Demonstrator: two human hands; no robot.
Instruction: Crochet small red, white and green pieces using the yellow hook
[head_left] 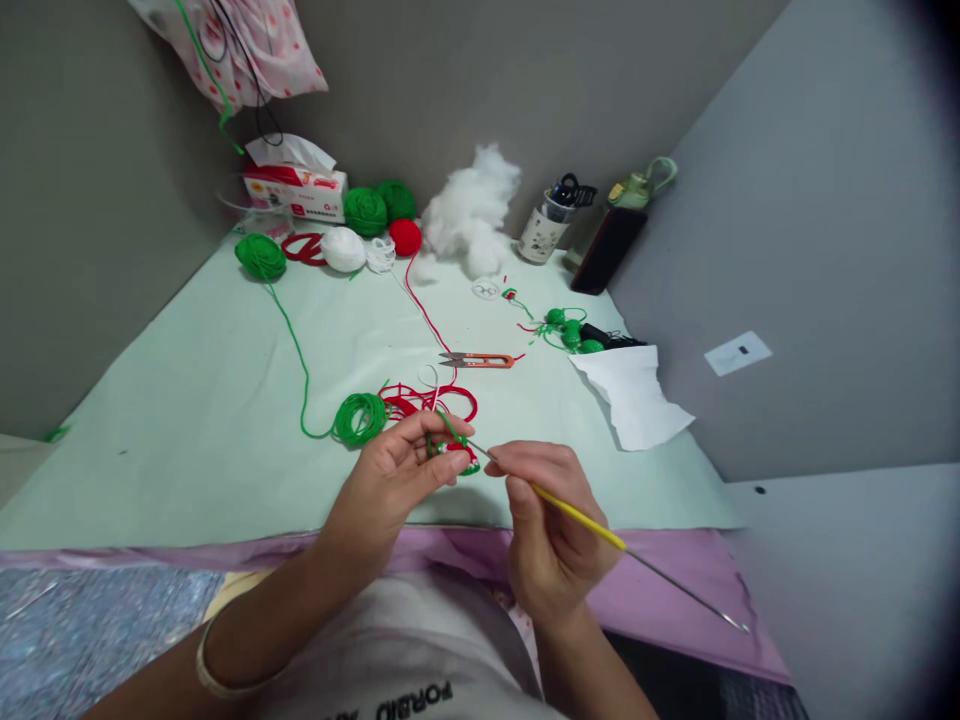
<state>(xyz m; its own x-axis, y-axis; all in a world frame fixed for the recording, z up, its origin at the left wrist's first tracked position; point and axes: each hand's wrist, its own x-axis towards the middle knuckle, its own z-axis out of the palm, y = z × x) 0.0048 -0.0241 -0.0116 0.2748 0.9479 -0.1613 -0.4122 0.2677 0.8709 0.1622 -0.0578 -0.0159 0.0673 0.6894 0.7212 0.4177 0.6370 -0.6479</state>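
Observation:
My left hand pinches a small crochet piece in red, white and green, with green yarn running up over the fingers. In my right hand is a crochet hook with a yellow handle, gripped like a pen. Its thin metal tip meets the top of the piece; whether a loop is on it is too small to tell. The other metal end points down to the right. Just beyond my left hand lie a coil of green yarn and loose red yarn.
Orange thread snips lie mid-table. Behind stand yarn balls, white stuffing, a tissue box, a cup and a phone against a bottle. To the right are green crocheted balls and white paper.

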